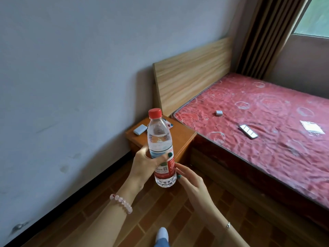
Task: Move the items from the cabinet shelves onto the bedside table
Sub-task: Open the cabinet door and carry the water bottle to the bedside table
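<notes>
A clear water bottle (pixel 160 139) with a red cap and red label is upright in the air in front of me. My left hand (pixel 145 164) is wrapped around its middle. My right hand (pixel 189 180) is just to the right of the bottle's base, fingers apart, fingertips close to the label. Behind the bottle stands the wooden bedside table (pixel 179 138), between the wall and the bed. On it lie a pale blue rectangular box (pixel 140 129) and a patterned item (pixel 169 124) partly hidden by the bottle. The cabinet is out of view.
A bed with a red patterned mattress (pixel 267 125) fills the right side, with a wooden headboard (pixel 192 75). On it lie a small grey box (pixel 219 113), a phone-like device (pixel 248 131) and a clear packet (pixel 312 127). The grey wall is on the left, brown tiled floor below.
</notes>
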{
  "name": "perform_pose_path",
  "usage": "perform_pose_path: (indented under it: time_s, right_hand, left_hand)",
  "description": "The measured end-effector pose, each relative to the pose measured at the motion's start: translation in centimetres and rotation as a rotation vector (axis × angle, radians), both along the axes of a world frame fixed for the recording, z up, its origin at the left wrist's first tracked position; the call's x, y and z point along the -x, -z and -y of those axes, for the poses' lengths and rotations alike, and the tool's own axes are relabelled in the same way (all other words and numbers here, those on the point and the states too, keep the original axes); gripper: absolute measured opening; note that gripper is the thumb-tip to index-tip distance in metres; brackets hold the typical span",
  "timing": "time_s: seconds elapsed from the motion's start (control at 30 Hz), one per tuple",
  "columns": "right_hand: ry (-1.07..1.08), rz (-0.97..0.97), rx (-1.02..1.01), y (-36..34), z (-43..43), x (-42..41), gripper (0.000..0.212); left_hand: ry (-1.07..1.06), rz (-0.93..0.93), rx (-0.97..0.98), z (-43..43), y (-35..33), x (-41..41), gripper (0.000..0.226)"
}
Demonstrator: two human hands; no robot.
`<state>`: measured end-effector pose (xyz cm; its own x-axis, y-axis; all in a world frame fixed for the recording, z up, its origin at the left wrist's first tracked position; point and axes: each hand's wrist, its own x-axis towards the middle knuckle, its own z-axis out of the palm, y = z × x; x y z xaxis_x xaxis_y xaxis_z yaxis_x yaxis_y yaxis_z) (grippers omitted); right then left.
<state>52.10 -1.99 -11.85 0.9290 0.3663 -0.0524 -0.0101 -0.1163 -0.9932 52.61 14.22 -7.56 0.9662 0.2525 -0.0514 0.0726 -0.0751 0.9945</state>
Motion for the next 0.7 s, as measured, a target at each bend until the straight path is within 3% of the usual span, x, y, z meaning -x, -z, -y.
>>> perform_pose_path:
  time_s: [0.2, 0.43, 0.7]
  right_hand:
    - [-0.041, -0.055, 0.048, 0.5, -4.4, -10.6, 0.025]
    - [-0.105, -0.171, 0.117, 3.4, -6.1, -19.8, 0.029]
    - [-0.305, -0.326, 0.201, 8.7, -7.0, -29.9, 0.031]
  left_hand:
    - [-0.042, -0.085, 0.039, -4.1, 2.1, -10.3, 0.032]
    - [-0.091, -0.22, 0.007, -5.7, 6.2, -18.3, 0.039]
    - [-0.335, -0.389, 0.079, -5.5, 12.2, -25.3, 0.033]
